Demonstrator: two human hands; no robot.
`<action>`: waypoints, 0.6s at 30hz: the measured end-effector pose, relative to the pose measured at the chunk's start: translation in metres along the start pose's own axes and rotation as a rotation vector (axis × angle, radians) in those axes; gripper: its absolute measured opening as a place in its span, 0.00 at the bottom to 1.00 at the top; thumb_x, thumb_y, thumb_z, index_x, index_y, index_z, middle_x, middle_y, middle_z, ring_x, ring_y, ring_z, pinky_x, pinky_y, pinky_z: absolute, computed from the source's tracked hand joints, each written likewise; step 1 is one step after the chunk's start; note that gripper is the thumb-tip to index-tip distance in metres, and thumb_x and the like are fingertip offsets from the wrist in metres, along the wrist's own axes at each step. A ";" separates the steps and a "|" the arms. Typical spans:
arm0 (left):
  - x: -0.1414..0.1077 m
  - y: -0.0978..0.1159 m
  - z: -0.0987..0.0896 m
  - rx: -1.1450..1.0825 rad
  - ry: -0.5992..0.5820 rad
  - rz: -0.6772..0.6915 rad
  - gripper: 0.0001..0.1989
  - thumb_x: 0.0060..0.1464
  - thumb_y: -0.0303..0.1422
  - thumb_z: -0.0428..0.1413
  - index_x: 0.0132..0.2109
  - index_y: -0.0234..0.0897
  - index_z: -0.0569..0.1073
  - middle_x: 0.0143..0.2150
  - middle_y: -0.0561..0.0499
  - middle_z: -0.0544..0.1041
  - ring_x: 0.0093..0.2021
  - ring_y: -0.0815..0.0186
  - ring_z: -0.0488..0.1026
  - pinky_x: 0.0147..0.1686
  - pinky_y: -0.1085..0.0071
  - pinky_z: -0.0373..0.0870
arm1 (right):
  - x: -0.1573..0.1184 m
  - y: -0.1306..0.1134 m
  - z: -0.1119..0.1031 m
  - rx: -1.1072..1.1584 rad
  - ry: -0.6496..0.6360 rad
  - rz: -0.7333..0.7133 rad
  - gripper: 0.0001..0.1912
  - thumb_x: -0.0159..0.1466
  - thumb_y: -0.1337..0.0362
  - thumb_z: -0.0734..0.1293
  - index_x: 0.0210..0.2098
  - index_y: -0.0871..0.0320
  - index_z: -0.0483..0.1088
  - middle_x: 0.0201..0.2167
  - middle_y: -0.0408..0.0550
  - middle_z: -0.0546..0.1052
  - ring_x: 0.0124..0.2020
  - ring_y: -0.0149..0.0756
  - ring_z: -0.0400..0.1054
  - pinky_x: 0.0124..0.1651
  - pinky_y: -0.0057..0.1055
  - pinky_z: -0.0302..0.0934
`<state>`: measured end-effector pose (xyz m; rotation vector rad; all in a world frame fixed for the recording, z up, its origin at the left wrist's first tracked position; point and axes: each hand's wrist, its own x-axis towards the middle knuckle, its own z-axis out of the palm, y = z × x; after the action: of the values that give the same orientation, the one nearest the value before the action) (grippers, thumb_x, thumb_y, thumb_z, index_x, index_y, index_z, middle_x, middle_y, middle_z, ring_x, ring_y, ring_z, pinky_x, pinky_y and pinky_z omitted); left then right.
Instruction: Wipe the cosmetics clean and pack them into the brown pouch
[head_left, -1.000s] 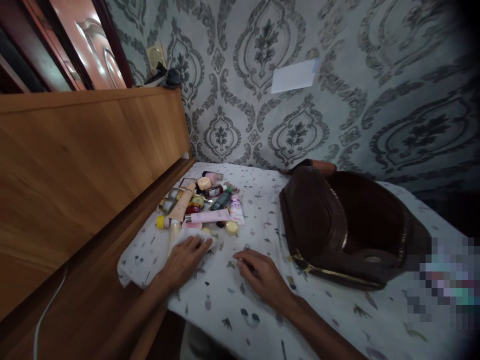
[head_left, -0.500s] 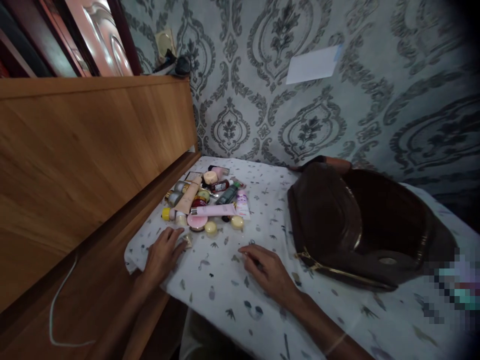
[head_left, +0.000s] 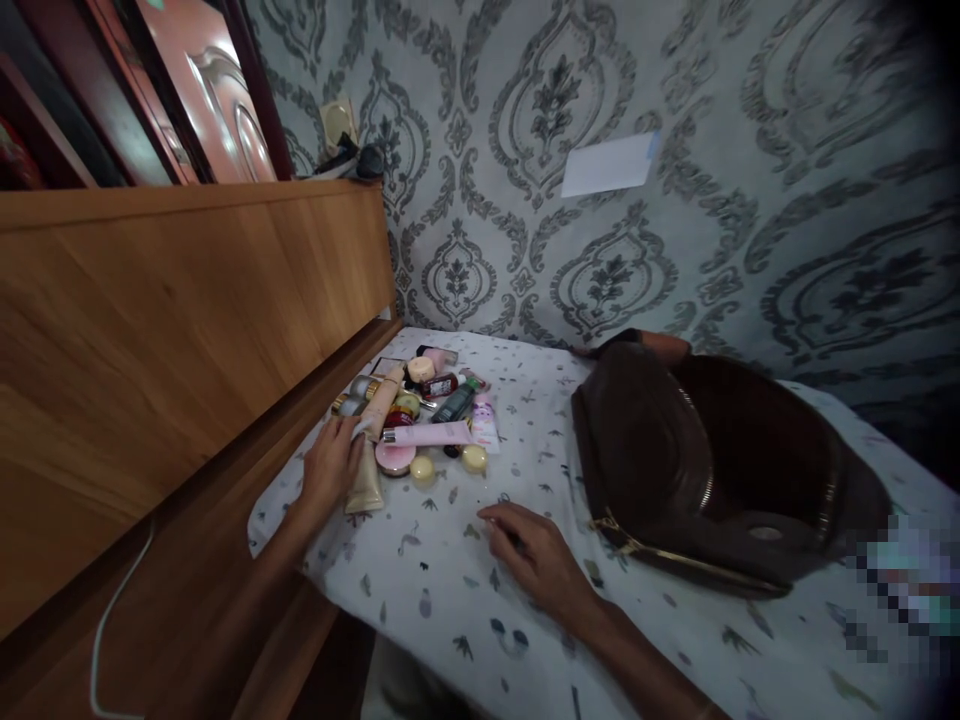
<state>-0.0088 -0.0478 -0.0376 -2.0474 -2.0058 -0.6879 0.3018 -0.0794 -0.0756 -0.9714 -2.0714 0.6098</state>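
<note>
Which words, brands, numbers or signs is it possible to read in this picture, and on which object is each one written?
None can be read with certainty.
Dark red bottle: pale print on its label, too small to read.
White and purple tube: markings too blurred.
Pink tube: any print is too faint.
White paper on the wall: no writing can be made out.

Single head-worn view, forward and downward
</note>
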 end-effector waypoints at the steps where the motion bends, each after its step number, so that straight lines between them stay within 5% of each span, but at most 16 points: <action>1: 0.007 0.001 0.002 0.022 -0.014 -0.011 0.17 0.66 0.33 0.46 0.57 0.34 0.70 0.51 0.40 0.75 0.53 0.52 0.72 0.50 0.59 0.71 | 0.000 0.000 0.000 -0.003 0.000 -0.005 0.13 0.69 0.64 0.58 0.40 0.60 0.74 0.29 0.49 0.77 0.27 0.35 0.72 0.31 0.30 0.65; 6: 0.031 0.004 0.008 0.040 -0.082 -0.001 0.15 0.63 0.29 0.48 0.54 0.38 0.73 0.50 0.44 0.78 0.51 0.56 0.75 0.47 0.64 0.71 | 0.001 0.001 -0.002 -0.005 -0.009 -0.027 0.14 0.69 0.65 0.58 0.40 0.61 0.74 0.29 0.49 0.77 0.28 0.35 0.72 0.33 0.30 0.65; 12: 0.044 -0.004 -0.006 -0.001 -0.046 0.044 0.18 0.64 0.34 0.42 0.54 0.36 0.72 0.53 0.41 0.76 0.49 0.54 0.76 0.45 0.61 0.72 | -0.003 0.001 0.005 -0.029 0.048 -0.005 0.12 0.65 0.70 0.60 0.39 0.59 0.75 0.30 0.49 0.79 0.30 0.35 0.73 0.35 0.29 0.66; 18: 0.058 0.011 -0.006 0.036 -0.023 0.077 0.25 0.65 0.42 0.36 0.58 0.38 0.69 0.54 0.41 0.76 0.48 0.49 0.76 0.37 0.58 0.73 | -0.004 -0.016 -0.013 -0.189 0.180 -0.232 0.09 0.64 0.70 0.61 0.39 0.59 0.73 0.25 0.45 0.77 0.28 0.33 0.71 0.34 0.27 0.66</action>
<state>-0.0005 0.0005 -0.0044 -2.1083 -1.9261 -0.6120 0.3068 -0.0910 -0.0589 -0.8393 -2.0660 0.2019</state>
